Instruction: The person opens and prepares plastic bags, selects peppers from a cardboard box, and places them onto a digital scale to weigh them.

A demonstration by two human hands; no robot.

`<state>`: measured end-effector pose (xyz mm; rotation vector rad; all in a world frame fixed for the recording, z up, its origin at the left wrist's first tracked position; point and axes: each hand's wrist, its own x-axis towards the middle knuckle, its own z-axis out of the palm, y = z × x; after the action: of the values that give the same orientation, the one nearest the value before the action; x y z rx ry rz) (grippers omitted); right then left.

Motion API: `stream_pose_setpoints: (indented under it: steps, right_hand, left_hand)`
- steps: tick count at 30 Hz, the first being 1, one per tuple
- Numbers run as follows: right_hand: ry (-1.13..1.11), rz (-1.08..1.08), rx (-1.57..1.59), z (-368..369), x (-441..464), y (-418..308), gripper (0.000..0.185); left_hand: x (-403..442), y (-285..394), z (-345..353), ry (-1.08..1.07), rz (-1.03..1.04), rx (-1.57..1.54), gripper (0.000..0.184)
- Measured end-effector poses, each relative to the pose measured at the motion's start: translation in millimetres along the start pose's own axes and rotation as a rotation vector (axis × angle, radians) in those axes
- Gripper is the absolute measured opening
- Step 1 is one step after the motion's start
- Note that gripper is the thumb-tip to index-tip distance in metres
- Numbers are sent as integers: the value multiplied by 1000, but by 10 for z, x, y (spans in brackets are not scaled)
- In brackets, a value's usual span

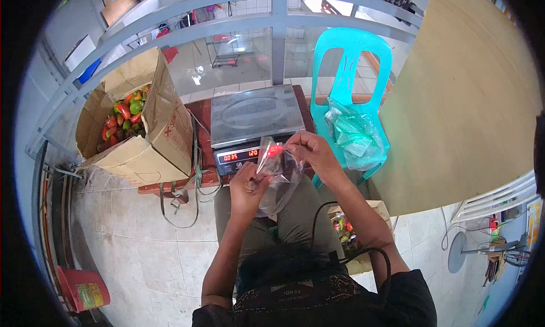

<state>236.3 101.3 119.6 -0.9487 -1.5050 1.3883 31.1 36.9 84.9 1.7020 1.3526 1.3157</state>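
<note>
Between my hands, over my lap, hangs a clear plastic bag (271, 169). Its left edge is pinched by my left hand (245, 186), and my right hand (312, 153) pinches its upper right edge. I can partly see through the bag; no contents show in it. Just beyond my hands stands a digital weighing scale (255, 115) with a bare metal plate. Red digits glow on the scale's display (238, 155), reading 0.035 and 1.20, and the bag covers the right part of them.
A cardboard box (170, 131) of red and green peppers (126, 114) stands left of the scale. On the right, a turquoise plastic chair (321, 119) holds plastic bags (355, 134). Another box (377, 207) with peppers sits beside my right leg. A large wooden board (460, 100) rises at right.
</note>
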Motion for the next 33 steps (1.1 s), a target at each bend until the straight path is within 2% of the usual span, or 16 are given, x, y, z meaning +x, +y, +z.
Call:
stream_pose_setpoints:
  steps: [5, 7, 10, 13, 14, 17, 20, 23, 26, 29, 33]
  right_hand:
    - [-8, -120, -125, 51, 17, -66, 22]
    - [-50, -118, -156, 45, 4, -113, 23]
    - [-91, -63, -201, 99, -30, -243, 20]
    - [-141, -29, -209, 174, -87, -328, 17]
    - [-161, -26, -206, 190, -94, -336, 16]
    - [-198, -165, -301, 186, -67, -196, 19]
    - [-176, -216, -401, 230, -84, -297, 22]
    - [-85, -138, -426, 183, -122, -373, 23]
    - [-33, -112, -350, 129, -121, -375, 22]
    - [-119, -18, -267, 109, -115, -419, 21]
    - [-141, -114, -315, 100, -78, -341, 22]
  left_hand:
    - [-184, -10, 32, -26, -121, -204, 17]
    - [-219, -150, 37, -49, -130, -274, 23]
    - [-131, -30, -32, 67, -51, -383, 43]
    - [60, 139, -210, 84, 61, -133, 59]
    - [116, 251, -220, 87, 93, -217, 56]
    - [318, 337, -320, -99, 324, -8, 47]
    - [377, 346, -256, -237, 352, -80, 39]
    - [303, 366, -217, -277, -8, -211, 26]
    - [240, 181, -151, -247, 65, -170, 11]
    - [216, 256, -201, -137, -30, -245, 7]
    - [262, 280, -291, -78, 21, -208, 7]
